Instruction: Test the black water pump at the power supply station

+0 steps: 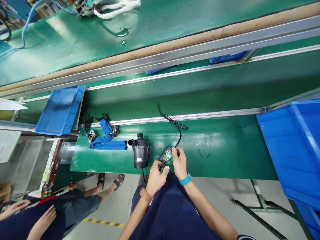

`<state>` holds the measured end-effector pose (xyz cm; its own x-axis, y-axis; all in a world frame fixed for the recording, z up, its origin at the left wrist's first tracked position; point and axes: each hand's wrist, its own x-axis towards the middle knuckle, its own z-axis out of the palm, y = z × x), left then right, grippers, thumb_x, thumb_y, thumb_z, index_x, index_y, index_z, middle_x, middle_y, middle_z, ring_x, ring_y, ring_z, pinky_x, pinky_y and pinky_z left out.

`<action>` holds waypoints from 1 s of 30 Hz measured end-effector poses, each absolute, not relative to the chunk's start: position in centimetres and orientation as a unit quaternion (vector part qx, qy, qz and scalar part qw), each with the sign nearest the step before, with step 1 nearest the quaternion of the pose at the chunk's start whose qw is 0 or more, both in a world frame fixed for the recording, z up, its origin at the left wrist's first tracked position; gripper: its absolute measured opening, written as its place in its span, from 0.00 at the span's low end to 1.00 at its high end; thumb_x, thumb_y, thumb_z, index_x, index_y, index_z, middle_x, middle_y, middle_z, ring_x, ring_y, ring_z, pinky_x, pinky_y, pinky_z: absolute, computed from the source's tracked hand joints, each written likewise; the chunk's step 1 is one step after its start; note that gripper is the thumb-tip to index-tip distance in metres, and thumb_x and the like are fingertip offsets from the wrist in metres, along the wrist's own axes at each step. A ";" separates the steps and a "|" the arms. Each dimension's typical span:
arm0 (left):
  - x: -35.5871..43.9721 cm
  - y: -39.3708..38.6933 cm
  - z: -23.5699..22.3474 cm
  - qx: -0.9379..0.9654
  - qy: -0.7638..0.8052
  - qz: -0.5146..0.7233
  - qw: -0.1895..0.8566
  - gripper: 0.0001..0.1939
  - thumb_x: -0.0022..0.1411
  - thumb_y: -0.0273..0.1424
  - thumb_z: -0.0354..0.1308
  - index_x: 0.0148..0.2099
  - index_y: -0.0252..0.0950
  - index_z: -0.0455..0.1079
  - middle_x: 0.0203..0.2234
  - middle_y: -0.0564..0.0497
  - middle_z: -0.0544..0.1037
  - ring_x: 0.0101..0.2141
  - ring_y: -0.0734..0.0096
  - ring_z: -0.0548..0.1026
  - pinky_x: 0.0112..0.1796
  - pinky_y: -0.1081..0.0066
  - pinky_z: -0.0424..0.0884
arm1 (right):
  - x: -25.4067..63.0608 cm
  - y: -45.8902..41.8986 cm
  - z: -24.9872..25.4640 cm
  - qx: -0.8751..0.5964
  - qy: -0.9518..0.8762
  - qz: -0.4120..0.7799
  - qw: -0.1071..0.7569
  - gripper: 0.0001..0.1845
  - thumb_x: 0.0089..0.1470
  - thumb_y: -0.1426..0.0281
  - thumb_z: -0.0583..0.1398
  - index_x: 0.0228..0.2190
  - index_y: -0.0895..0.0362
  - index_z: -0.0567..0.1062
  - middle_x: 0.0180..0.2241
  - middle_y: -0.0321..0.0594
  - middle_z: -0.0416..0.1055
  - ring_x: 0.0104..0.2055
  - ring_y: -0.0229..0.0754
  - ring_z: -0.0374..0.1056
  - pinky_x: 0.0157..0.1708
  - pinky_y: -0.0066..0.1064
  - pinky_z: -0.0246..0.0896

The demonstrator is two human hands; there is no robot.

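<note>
Well, two hands [156, 178] [179, 163] (bare) grip one PCB [168, 156].

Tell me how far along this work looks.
Done: the black pump looks whole on the green belt. In hand: the left hand and right hand hold a black housing with an exposed green circuit board. Left: more small round boards lie loose beside a blue cloth.

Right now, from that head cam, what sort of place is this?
Most likely a factory assembly line, probably for small electric pumps. It shows a long green conveyor belt, a blue plastic parts bin, and a black pump set down beside a green circuit board being handled.
</note>
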<state>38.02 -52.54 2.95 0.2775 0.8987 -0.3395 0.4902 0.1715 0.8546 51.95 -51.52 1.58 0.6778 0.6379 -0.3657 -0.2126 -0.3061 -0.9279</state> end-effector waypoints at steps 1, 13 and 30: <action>38.4 -52.5 3.0 0.586 0.585 0.200 0.523 0.20 0.63 0.48 0.59 0.42 0.38 0.60 0.25 0.55 0.69 0.26 0.69 0.71 0.30 0.68 0.70 | 52.0 -51.6 1.6 -0.713 -0.155 0.379 0.569 0.32 0.50 0.38 0.60 0.35 0.55 0.71 0.31 0.35 0.70 0.34 0.42 0.64 0.39 0.37 0.61; 38.7 -50.9 3.2 0.361 0.546 0.237 0.717 0.39 0.41 0.56 0.75 0.44 0.32 0.70 0.34 0.49 0.75 0.35 0.67 0.76 0.33 0.65 0.82 | 53.7 -53.9 2.3 -0.603 -0.187 0.586 0.508 0.50 0.36 0.58 0.76 0.57 0.54 0.63 0.49 0.43 0.76 0.51 0.49 0.73 0.56 0.44 0.66; 39.3 -52.9 1.6 0.324 0.596 0.293 0.674 0.32 0.41 0.49 0.76 0.38 0.33 0.69 0.28 0.54 0.70 0.29 0.73 0.72 0.28 0.70 0.80 | 52.8 -53.7 1.5 -0.682 -0.257 0.530 0.434 0.22 0.36 0.63 0.71 0.34 0.54 0.71 0.31 0.32 0.74 0.36 0.45 0.68 0.40 0.37 0.62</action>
<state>39.31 -52.90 1.58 0.1174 0.7809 -0.6135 -0.0096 0.6187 0.7856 52.82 -53.69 1.54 0.3058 0.8110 -0.4987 -0.1091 -0.4905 -0.8646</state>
